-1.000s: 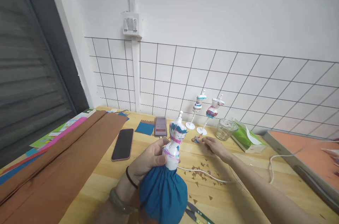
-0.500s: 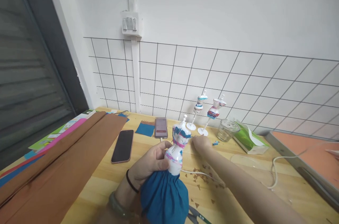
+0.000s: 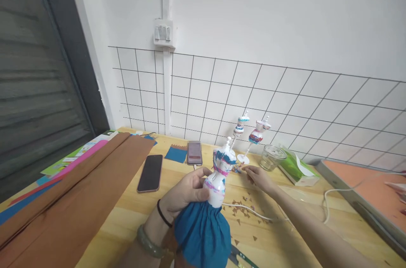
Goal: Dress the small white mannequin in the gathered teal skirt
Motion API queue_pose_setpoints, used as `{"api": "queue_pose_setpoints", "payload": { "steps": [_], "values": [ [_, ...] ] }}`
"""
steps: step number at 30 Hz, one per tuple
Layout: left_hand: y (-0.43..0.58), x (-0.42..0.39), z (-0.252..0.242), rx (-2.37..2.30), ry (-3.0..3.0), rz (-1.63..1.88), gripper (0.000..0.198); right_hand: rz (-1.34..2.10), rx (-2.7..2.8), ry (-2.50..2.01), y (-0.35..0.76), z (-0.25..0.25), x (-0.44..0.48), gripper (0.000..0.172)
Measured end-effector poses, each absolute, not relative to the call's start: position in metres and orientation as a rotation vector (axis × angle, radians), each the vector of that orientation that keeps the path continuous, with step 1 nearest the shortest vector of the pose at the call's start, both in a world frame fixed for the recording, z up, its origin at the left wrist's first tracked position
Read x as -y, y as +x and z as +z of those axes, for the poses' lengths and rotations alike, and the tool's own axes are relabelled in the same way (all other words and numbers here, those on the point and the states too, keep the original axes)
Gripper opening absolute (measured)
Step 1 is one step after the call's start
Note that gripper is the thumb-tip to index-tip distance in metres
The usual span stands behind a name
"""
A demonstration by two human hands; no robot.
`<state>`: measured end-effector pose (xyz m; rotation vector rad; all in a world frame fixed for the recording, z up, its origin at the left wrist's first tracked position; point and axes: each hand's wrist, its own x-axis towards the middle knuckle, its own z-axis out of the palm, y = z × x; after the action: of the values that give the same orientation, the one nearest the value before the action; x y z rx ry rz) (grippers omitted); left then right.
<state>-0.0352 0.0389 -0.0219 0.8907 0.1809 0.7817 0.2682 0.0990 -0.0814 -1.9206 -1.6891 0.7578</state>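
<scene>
A small white mannequin [image 3: 216, 192] with blue and pink patches wears a gathered blue skirt [image 3: 203, 234]. My left hand [image 3: 190, 190] is wrapped round its waist from the left, thumb across the front. To the right of the mannequin, my right hand [image 3: 258, 179] is low over the table, its fingers bent together near a few small blue and brown scraps [image 3: 236, 169]; whether it pinches anything is too small to tell. Behind stand two more painted mannequins [image 3: 255, 137] on white stands. Small brown triangular bits [image 3: 242, 211] lie scattered below my right hand.
Brown fabric [image 3: 104, 179] covers the table's left side. A black phone [image 3: 150, 173], a second phone [image 3: 194, 152] with a cable and a blue cloth piece [image 3: 176, 154] lie behind. A glass jar [image 3: 272, 157], green tissue pack [image 3: 298, 166] and orange tray [image 3: 364, 187] are right; scissors [image 3: 242, 257] lie in front.
My right hand has moved right and a little nearer, uncovering scraps beside the stands. The held mannequin and my left hand appear slightly farther right as the view has shifted.
</scene>
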Motion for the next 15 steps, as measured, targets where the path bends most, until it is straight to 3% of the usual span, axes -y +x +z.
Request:
{"api": "queue_pose_setpoints", "payload": {
  "steps": [8, 15],
  "values": [
    [-0.032, -0.045, -0.027, -0.214, 0.951, 0.791, 0.046, 1.041, 1.476, -1.408, 0.205, -0.039, -0.04, 0.047],
    [-0.023, -0.039, -0.026, -0.321, 1.008, 0.828, 0.044, 1.143, 1.346, -1.092, 0.158, -0.004, -0.005, 0.044]
  ]
}}
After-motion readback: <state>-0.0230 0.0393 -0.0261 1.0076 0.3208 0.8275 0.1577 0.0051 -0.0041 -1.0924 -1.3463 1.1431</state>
